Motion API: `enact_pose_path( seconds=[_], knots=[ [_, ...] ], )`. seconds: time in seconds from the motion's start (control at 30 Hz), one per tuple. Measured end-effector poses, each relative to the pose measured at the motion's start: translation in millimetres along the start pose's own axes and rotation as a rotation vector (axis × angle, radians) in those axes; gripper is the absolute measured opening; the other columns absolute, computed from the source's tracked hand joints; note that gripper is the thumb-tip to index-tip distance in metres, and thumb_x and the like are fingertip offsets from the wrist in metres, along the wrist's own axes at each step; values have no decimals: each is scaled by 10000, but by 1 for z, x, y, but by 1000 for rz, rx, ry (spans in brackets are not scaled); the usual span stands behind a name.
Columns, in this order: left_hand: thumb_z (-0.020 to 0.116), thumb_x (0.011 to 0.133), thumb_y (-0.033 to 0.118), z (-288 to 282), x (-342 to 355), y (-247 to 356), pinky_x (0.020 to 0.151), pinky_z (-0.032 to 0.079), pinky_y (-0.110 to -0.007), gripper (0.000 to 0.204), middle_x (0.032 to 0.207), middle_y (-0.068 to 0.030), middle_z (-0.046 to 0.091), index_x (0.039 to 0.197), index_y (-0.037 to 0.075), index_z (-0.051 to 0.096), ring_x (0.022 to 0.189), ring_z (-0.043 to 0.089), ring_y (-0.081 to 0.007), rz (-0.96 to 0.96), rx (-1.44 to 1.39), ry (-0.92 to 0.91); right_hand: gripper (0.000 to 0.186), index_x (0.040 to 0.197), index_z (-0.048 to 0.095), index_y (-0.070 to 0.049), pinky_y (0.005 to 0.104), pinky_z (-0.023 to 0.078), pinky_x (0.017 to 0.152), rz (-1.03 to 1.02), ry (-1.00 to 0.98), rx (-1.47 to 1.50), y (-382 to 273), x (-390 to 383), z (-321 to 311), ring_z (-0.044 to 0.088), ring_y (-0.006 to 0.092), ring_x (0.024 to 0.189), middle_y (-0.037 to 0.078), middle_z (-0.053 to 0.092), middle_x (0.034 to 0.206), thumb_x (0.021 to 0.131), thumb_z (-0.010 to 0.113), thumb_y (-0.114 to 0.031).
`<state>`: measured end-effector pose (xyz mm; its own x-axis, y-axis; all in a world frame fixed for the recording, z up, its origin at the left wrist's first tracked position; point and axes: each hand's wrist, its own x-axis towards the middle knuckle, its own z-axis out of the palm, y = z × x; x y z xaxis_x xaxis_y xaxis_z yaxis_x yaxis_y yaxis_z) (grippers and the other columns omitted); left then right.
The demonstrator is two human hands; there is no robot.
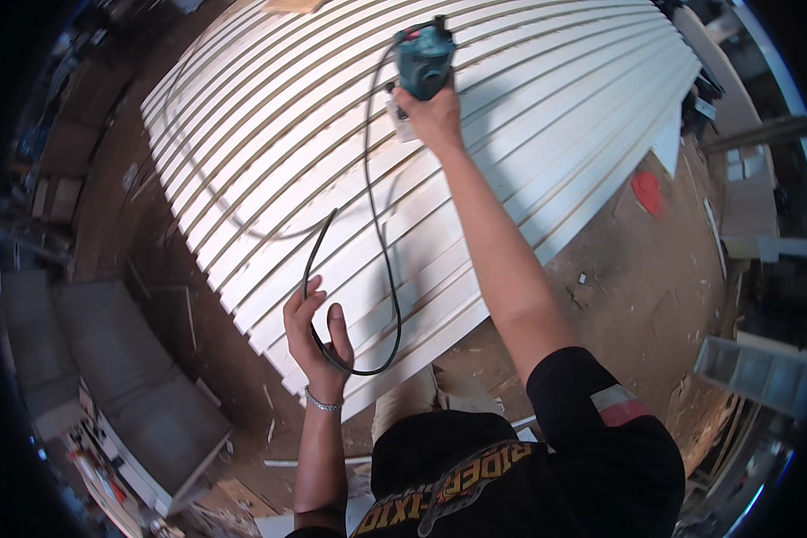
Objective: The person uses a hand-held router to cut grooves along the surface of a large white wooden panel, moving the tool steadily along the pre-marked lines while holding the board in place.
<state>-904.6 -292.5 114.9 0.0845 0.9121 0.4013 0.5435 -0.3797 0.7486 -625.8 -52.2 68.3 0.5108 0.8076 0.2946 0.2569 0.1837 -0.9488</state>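
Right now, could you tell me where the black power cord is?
The black power cord runs from the teal power tool down across the white slatted panel, looping through the left hand.

The right hand point(432, 115) grips a teal power tool point(423, 57) on white slatted panels point(529, 108); the left hand point(314, 334) holds its black cord point(378, 224).

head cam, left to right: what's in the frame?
Grey cabinet → left hand holding a loop of the black power cord → right hand on the teal power tool, over the white grooved panel → red scrap on the floor → white drawer box.
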Motion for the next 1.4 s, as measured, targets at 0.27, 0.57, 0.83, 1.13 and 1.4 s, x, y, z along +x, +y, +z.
enact_pose_path(
  seconds=[0.27, 0.57, 0.83, 1.13, 1.4],
  knots=[
    [712, 880, -26, 71, -9, -66, 1189, 314, -509, 861, 1605, -219, 382, 1596, 39, 237, 1430, 395, -426, 12, 256, -197, 634, 1269, 527, -3, 390, 548, 896, -45, 62, -21, 20, 56, -45, 689, 263, 992, 149, 703, 1113, 745, 852, -151],
    [681, 943, 120, 77, -2, -71, 1192, 278, -550, 727, 1585, -202, 438, 1567, 36, 318, 1487, 381, -386, 41, 492, -276, 598, 1237, 534, -13, 419, 531, 895, 4, 97, -14, 53, 125, -104, 677, 316, 1006, 171, 680, 1116, 737, 843, -127],
    [678, 893, 50, 81, 5, -58, 1180, 300, -544, 716, 1575, -201, 453, 1537, 28, 368, 1458, 412, -407, -37, 503, -271, 595, 1245, 531, -12, 385, 541, 890, 33, 78, 84, 67, 179, -151, 682, 274, 998, 146, 679, 1119, 737, 832, -79],
    [609, 977, -26, 208, 51, 15, 1094, 458, -462, 361, 1347, -224, 618, 1333, -16, 557, 1284, 590, -378, -114, 265, 17, 677, 1315, 489, -16, 375, 537, 901, -23, 103, 9, 111, 259, -223, 675, 252, 990, 124, 688, 1127, 749, 844, -124],
    [618, 1025, 98, 382, 98, 127, 1101, 426, -437, 302, 1346, -188, 637, 1304, -10, 571, 1285, 583, -334, -389, 121, 61, 650, 1299, 508, -12, 398, 529, 905, -73, 92, -54, 138, 328, -282, 669, 290, 1005, 152, 677, 1129, 748, 837, -119]
  ],
)
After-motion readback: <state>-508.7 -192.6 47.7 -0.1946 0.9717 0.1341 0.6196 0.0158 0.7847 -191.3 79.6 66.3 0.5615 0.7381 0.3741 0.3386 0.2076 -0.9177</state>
